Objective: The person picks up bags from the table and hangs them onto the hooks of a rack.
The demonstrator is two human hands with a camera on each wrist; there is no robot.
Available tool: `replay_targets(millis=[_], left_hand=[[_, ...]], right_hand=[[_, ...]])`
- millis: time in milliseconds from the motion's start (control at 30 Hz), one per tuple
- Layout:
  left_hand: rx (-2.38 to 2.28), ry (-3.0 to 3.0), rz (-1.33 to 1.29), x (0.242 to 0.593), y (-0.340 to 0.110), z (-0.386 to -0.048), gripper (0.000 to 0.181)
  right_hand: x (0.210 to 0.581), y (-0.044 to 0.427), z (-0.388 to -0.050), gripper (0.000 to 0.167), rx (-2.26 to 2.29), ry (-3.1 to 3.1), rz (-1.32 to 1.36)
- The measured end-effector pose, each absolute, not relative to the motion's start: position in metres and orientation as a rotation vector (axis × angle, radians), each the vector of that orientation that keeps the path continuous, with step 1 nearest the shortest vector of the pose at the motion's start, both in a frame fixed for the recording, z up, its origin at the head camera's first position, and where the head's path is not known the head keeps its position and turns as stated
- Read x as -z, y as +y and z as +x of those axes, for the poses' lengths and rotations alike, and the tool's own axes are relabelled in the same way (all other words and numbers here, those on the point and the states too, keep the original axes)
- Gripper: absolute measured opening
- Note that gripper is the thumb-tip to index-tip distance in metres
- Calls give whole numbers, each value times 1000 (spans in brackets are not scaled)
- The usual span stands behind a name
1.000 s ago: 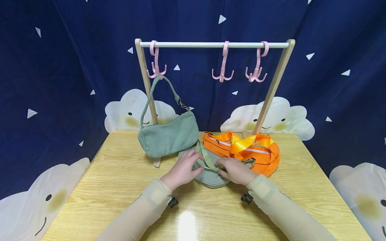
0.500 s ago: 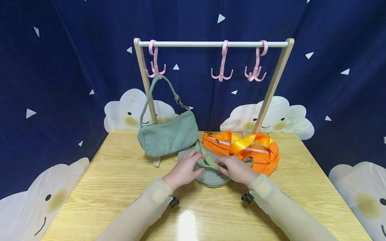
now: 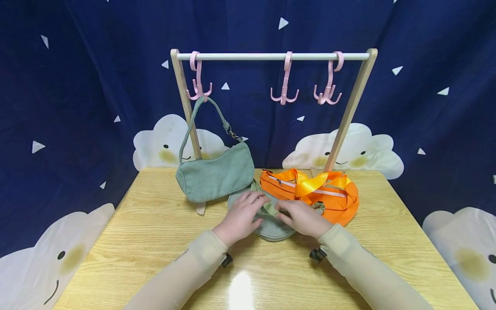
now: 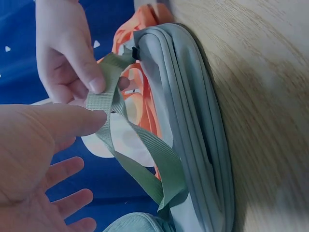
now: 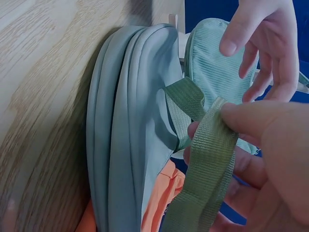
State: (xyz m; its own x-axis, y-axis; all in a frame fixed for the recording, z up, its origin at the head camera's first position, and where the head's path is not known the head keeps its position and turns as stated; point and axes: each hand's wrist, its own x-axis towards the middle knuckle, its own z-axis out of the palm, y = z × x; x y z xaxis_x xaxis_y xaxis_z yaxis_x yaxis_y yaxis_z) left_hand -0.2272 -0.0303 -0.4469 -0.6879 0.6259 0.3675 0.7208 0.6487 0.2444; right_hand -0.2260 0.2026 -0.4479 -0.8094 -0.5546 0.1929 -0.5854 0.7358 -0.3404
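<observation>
A grey-green bag lies on the table in front of me, with a sage-green webbing strap rising from it. My right hand pinches that strap between thumb and fingers, as the right wrist view shows. On the bag's left side is my left hand, its fingers spread and loosely bent. The left thumb overlaps the strap in the left wrist view, but the right wrist view has the left fingers apart from it. The hands hide part of the bag in the head view.
An orange bag with a yellow-orange strap lies behind, to the right. A green corduroy shoulder bag hangs at left from a pink hook. Two other pink hooks, middle and right, hang from the rack's white bar.
My left hand has shifted slightly right and its fingers have moved over the strap in the head view. The right hand has barely moved, and the strap is drawn closer to it.
</observation>
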Motion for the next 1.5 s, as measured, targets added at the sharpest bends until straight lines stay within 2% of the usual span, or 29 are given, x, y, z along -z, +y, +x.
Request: replay_targets(millis=[633,933,1100,1500], left_hand=[[472,-2540,-1126,454,-25,-230,50],[457,-2559,-1135,453,-25,-230,33],[466,-2564,-1139,455,-25,-232,31],[415,-2524,-1170,454,-26,-234,31]], right_hand=[[433,196,-215,8,-746,-2855,987],[431,196,-213,10,-786,-2839,1018],[432,198,-212,10,-857,-2832,1012],[429,199,-208,26,-943,-2808,979]])
